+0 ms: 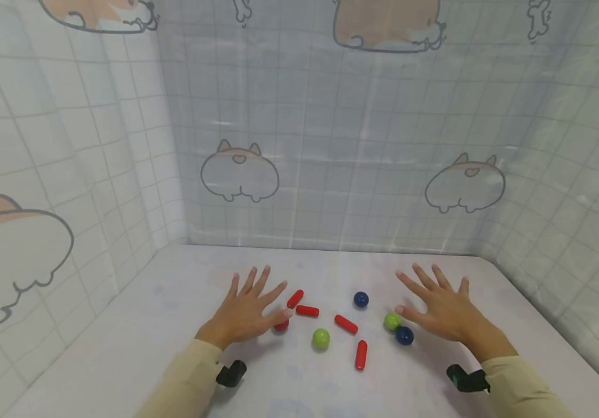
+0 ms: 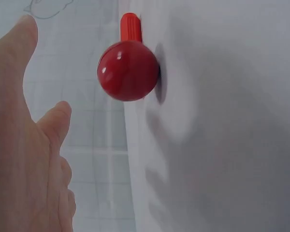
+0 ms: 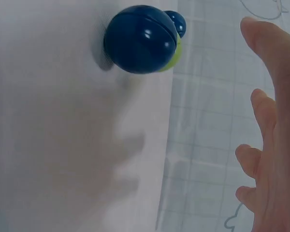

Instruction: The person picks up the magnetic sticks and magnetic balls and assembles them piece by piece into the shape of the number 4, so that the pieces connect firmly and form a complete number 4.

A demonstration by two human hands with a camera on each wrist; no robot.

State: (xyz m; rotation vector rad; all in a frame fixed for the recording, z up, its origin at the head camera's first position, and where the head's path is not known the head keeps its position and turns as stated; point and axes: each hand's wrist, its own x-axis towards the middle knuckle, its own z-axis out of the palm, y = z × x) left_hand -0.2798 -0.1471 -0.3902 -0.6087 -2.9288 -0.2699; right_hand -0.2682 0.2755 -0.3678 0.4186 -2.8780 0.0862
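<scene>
My left hand hovers over the table with its fingers spread, holding nothing. A red ball lies beside its thumb, partly covered by it in the head view; the left wrist view shows the ball apart from the hand. My right hand is likewise spread above the table and grips nothing. Just left of it lie a green ball and a dark blue ball, side by side. Between the hands are several red sticks, another green ball and a second blue ball.
The white table is bounded by hanging curtains at the back and both sides, printed with a grid and cartoon dogs. A dark wrist camera sits under the left wrist, another camera under the right.
</scene>
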